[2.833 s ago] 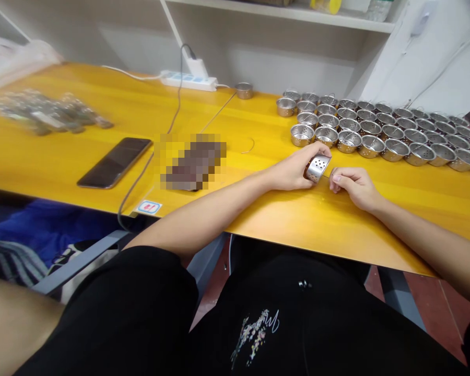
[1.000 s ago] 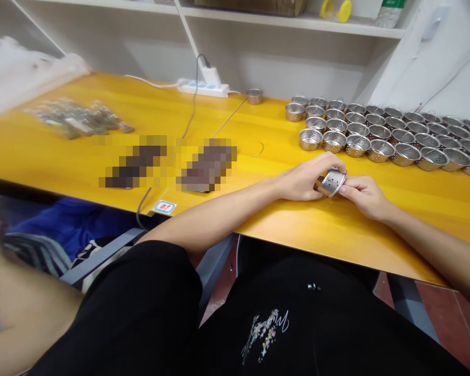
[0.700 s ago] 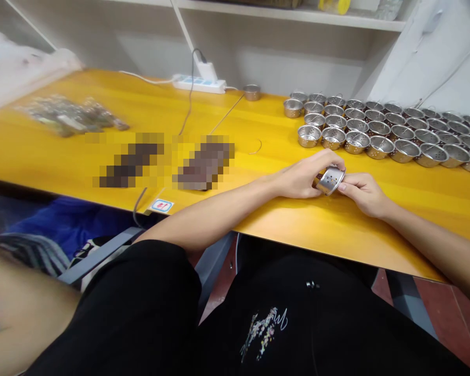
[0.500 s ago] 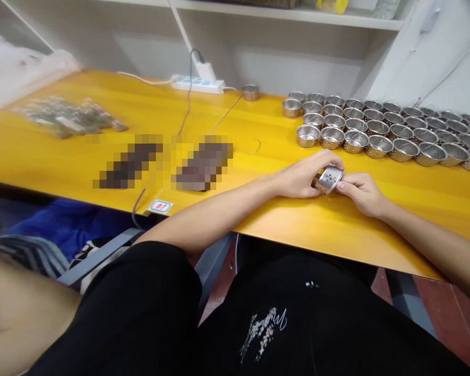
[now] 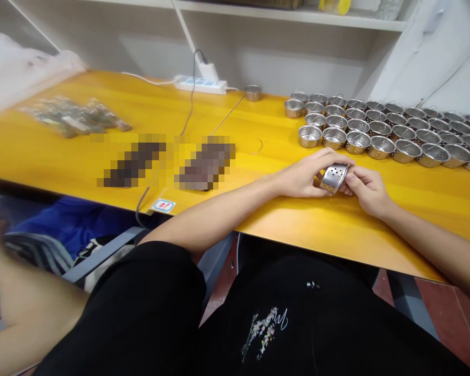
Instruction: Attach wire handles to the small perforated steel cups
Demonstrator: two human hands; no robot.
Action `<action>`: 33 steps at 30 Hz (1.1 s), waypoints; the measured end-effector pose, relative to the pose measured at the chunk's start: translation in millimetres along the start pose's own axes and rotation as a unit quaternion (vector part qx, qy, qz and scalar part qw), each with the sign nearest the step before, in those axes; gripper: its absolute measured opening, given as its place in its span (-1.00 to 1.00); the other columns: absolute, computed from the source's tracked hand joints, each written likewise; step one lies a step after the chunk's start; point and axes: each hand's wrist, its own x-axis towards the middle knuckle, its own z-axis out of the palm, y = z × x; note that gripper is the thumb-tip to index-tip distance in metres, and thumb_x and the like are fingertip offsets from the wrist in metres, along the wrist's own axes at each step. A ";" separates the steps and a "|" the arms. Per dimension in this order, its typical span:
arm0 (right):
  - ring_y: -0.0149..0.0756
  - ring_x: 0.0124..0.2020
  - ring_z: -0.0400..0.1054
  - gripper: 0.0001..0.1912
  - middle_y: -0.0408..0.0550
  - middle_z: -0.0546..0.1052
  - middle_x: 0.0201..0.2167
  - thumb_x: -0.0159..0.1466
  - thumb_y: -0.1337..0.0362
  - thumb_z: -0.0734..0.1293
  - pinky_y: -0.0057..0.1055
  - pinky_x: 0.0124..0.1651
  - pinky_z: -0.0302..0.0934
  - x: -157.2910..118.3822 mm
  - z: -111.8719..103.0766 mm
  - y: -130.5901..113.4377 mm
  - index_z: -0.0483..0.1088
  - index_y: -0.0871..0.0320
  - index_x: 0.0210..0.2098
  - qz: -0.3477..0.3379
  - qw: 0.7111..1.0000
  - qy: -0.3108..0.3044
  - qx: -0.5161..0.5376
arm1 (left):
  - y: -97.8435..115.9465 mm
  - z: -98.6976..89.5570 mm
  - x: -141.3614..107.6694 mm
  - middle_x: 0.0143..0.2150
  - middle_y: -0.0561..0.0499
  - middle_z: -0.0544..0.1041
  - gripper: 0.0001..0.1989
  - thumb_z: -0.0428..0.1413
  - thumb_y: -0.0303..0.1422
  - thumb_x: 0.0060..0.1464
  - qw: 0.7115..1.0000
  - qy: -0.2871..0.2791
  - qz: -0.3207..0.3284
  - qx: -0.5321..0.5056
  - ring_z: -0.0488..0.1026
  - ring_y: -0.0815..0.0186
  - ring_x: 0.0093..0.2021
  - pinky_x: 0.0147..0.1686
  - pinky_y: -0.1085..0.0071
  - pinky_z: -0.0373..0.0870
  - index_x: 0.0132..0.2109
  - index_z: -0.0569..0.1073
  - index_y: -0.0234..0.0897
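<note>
A small perforated metal cup (image 5: pixel 334 178) is held tilted on its side above the table's front part. My left hand (image 5: pixel 306 175) closes round it from the left, fingers over the top and thumb below. From the right, my right hand (image 5: pixel 368 189) pinches its rim, with the thumb in front and other fingers partly hidden behind. Whatever lies inside the cup faces away from me. Just beyond my hands, rows of similar metal cups (image 5: pixel 357 142) with holes and thin wire handles stand on the yellow table (image 5: pixel 282 224).
A lone metal cup (image 5: pixel 253 93) stands near the back beside a white power strip (image 5: pixel 201 84). Two blurred-out dark objects (image 5: pixel 207 164) lie left of my arm, near a curved wire (image 5: pixel 260 147). Small bagged items (image 5: pixel 76 117) lie farther left. Another person's arm (image 5: pixel 35 308) is at lower left.
The cup has turned so more of its perforated side faces me. My right hand has shifted slightly right, and its fingers now show below and behind the rim.
</note>
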 end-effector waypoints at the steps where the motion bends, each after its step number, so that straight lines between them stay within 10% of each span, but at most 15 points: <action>1: -0.25 -0.46 0.29 -0.26 -0.08 0.49 -0.48 0.42 -0.53 0.49 -0.23 -0.33 0.23 0.0 1.2 -0.6 0.48 0.04 -0.36 -0.001 1.000 0.012 0.007 | 0.8 0.5 0.5 0.40 -0.25 0.59 -0.25 0.38 -0.33 0.27 1.000 0.002 0.000 -0.002 0.53 -0.12 0.43 0.51 -0.11 0.51 0.55 0.45 -0.04; 12: -0.32 -0.46 0.37 -0.51 -0.09 0.62 -0.27 0.44 -0.29 0.62 -0.28 -0.41 0.38 7.0 1.4 15.6 0.61 -0.01 -0.10 -0.067 0.988 0.137 0.012 | -15.0 6.6 3.9 0.48 -0.34 0.56 -0.10 0.51 0.07 0.20 0.997 0.074 -0.020 -0.021 0.57 -0.21 0.43 0.48 -0.14 0.52 0.52 0.44 -0.13; 23: -0.10 -0.25 0.61 -0.89 0.03 0.76 -0.19 0.49 0.15 0.59 -0.14 -0.23 0.50 -1.7 0.7 5.1 0.76 -0.02 -0.19 -0.176 0.976 0.047 -0.123 | -12.4 8.0 3.6 0.43 -0.34 0.57 -0.15 0.46 0.10 0.26 0.996 0.072 -0.025 -0.044 0.60 -0.21 0.37 0.47 -0.15 0.53 0.50 0.43 -0.15; 33: -0.11 -0.27 0.59 -0.85 0.03 0.74 -0.22 0.51 0.11 0.56 -0.11 -0.21 0.51 -4.5 5.1 6.3 0.73 -0.01 -0.18 -0.140 0.982 0.059 -0.114 | -14.0 6.3 2.2 0.42 -0.32 0.58 -0.12 0.50 0.11 0.21 0.996 0.063 -0.040 -0.054 0.60 -0.19 0.37 0.45 -0.14 0.56 0.49 0.44 -0.14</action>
